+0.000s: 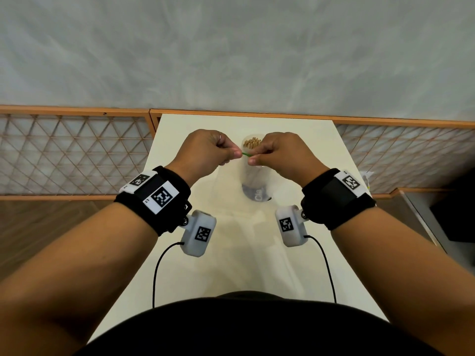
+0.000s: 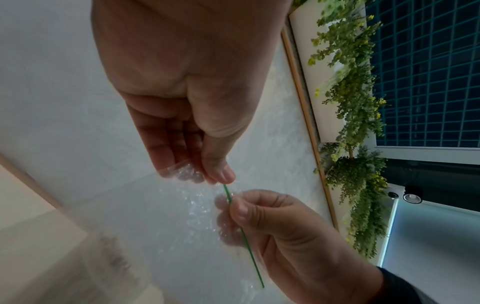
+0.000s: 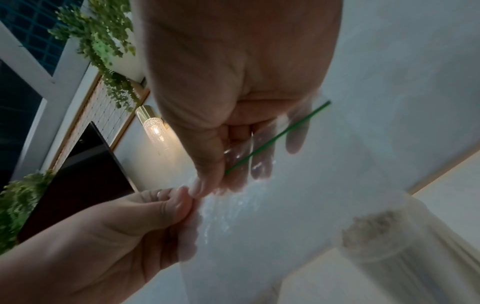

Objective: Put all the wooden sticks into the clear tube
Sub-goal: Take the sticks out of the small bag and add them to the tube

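A clear tube (image 1: 254, 176) stands upright on the white table (image 1: 231, 265), with a bundle of wooden sticks (image 1: 252, 143) showing at its open top. Both hands hover just above it. My left hand (image 1: 235, 154) and right hand (image 1: 254, 159) each pinch the top edge of a clear plastic bag (image 2: 197, 205) with a green zip strip (image 1: 246, 154). The strip (image 2: 244, 234) runs from my left thumb through the right fingers. From the right wrist, the bag (image 3: 246, 216) hangs in front of the tube (image 3: 389, 257) and sticks (image 3: 371, 226). No sticks show inside the bag.
A wooden lattice railing (image 1: 77, 150) runs behind the table's far edge. A dark box (image 1: 455, 214) sits to the right beyond the table. Hanging green plants (image 2: 355, 123) and a wall lamp (image 3: 153, 125) are in the background.
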A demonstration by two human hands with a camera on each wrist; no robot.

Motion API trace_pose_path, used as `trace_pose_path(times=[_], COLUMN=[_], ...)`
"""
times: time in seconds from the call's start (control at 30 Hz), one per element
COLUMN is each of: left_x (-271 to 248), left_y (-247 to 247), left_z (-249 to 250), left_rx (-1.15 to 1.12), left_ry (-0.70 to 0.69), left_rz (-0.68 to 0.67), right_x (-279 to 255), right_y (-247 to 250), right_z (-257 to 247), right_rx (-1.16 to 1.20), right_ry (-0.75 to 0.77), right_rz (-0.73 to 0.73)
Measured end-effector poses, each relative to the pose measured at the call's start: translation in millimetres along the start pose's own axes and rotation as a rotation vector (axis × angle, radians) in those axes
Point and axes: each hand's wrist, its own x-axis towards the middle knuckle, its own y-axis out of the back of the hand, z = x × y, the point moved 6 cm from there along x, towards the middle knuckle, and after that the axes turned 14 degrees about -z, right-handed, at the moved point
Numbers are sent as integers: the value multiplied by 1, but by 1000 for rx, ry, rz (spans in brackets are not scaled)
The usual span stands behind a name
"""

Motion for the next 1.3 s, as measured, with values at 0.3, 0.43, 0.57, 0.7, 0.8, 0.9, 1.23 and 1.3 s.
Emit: trace_pose_path(times=[0.3,0.43,0.57,0.7,0.8,0.9,1.23,1.3], left_x=[2,3,5,8,10,13,26,29], left_y=[5,11,19,22,23,23,10,10], left_z=[-3,-9,-16,-21,-20,-19,-6,-9], left_rx=[31,-143,-196,-190,-161,-120,185,139], left_ry=[-24,-33,-44,-44,-64,-81,-31,-4], left_rz=[28,25,62,92,105,107,-41,-65], right_x=[11,12,14,18,23,27,45,48], right_y=[-10,-5,-2,-1,0,0,-2,-2], right_z=[-18,-9,-2,0,2,2,-6,-7], right_rx=[-112,-35,6,50,64,39,-169,-185], right_ry=[60,10,-3,4,28,61,92,90], right_rz=[39,54,46,54,77,82,-28,-41])
